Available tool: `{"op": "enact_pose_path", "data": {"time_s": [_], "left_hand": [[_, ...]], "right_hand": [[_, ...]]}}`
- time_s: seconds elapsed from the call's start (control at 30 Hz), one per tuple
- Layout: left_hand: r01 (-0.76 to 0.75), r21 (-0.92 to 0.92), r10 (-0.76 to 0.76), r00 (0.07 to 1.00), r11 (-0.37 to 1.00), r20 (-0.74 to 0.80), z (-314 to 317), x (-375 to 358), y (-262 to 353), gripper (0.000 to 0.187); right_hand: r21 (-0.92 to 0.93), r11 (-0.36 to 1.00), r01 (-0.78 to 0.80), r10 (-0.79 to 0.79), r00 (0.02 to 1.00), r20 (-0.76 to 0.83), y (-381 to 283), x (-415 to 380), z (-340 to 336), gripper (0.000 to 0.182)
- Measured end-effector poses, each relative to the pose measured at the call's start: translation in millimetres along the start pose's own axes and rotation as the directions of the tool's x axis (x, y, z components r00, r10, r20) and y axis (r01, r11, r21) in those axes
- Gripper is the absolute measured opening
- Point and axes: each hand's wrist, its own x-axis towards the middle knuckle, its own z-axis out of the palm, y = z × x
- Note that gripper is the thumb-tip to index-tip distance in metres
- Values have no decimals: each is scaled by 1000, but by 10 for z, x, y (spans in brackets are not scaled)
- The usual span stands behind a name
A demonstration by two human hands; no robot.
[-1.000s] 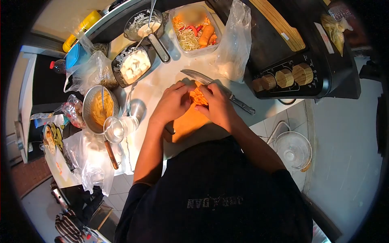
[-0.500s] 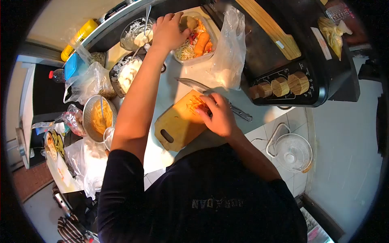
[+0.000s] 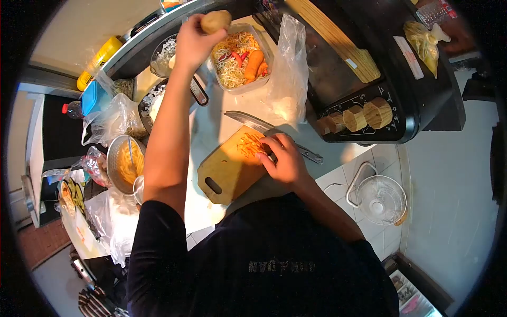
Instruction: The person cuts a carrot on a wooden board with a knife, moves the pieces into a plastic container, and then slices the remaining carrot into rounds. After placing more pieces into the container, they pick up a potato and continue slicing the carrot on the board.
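My left hand (image 3: 195, 42) is closed around a potato (image 3: 216, 21), held above the far edge of a clear plastic container (image 3: 269, 55). Inside that container are bean sprouts (image 3: 232, 76), a carrot (image 3: 254, 63) and red chilies (image 3: 237, 59). On the yellow cutting board (image 3: 224, 171), my right hand (image 3: 287, 161) has its fingers curled over a small heap of carrot strips (image 3: 249, 143). A knife (image 3: 259, 122) lies across the board's far edge, its handle pointing right, beyond my right hand.
A clear plastic bag (image 3: 292, 68) stands right of the container, beside a black stove (image 3: 412, 116) with wooden knobs. Left of my arm are a metal bowl (image 3: 113, 161) of orange-yellow food, bowls with white contents and plastic bags (image 3: 113, 119). A wire basket (image 3: 380, 198) sits lower right.
My left hand has lifted the potato out of the container and moved left with it. My right hand stays at the carrot strips, its fingers a little more drawn in.
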Motion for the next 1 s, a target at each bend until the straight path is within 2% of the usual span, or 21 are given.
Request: {"op": "enact_pose_path", "data": {"time_s": [0.03,0.17,0.2,0.23,0.27,0.3,0.37,0.4,0.47,0.5,0.57,0.6,0.67,0.87,0.93,1.0], "left_hand": [[59,95,-53,997,994,-63,-104,-107,389,53],[106,24,-103,991,994,-85,-379,-471,549,52],[105,28,-102,991,994,-91,-424,-603,605,52],[142,-126,-152,985,982,-79,-459,-738,657,52],[178,-276,-201,978,944,-59,-495,-884,716,52],[174,-274,-199,978,946,-63,-538,-1030,795,52],[345,-134,-353,935,929,-42,-611,-1317,939,52],[332,-69,-334,942,941,-25,-648,-1462,883,53],[429,0,-428,901,903,69,-702,-1732,812,57],[429,0,-428,902,903,65,-686,-1818,811,57],[470,260,-493,870,844,28,-625,-1956,801,59],[470,259,-492,871,844,22,-587,-2044,686,59],[350,408,-376,927,843,-18,-516,-2189,444,59],[476,439,-516,856,762,-34,-458,-2228,483,58],[378,423,-421,907,824,10,-481,-2263,406,57],[364,440,-415,909,821,22,-519,-2298,389,59]], "right_hand": [[44,999,7,-7,1000,-14,10,-6,4,34],[97,994,-52,47,997,54,21,-18,1,34],[24,1000,-17,16,999,47,-8,-9,-20,35],[-51,999,18,-15,999,41,-27,0,-29,36],[-50,999,21,-19,999,42,-37,-5,-25,36],[-51,998,28,-25,998,49,-45,0,-19,38],[-52,998,39,-36,998,58,-65,-2,-18,40],[-46,998,43,-40,998,58,-79,-4,-17,42],[-39,998,51,-49,997,60,-98,-6,-19,45],[-36,999,41,-38,996,86,-103,-2,-22,48],[-35,999,39,-34,993,115,-105,6,-24,51],[-52,998,33,-26,992,125,-104,9,-21,53],[-68,997,31,-22,991,134,-106,29,-25,55],[-97,995,21,-3,982,188,-86,26,-50,58],[-98,994,44,-24,981,193,-62,27,-41,60],[-77,997,7,11,974,227,-64,53,-46,61]]}}
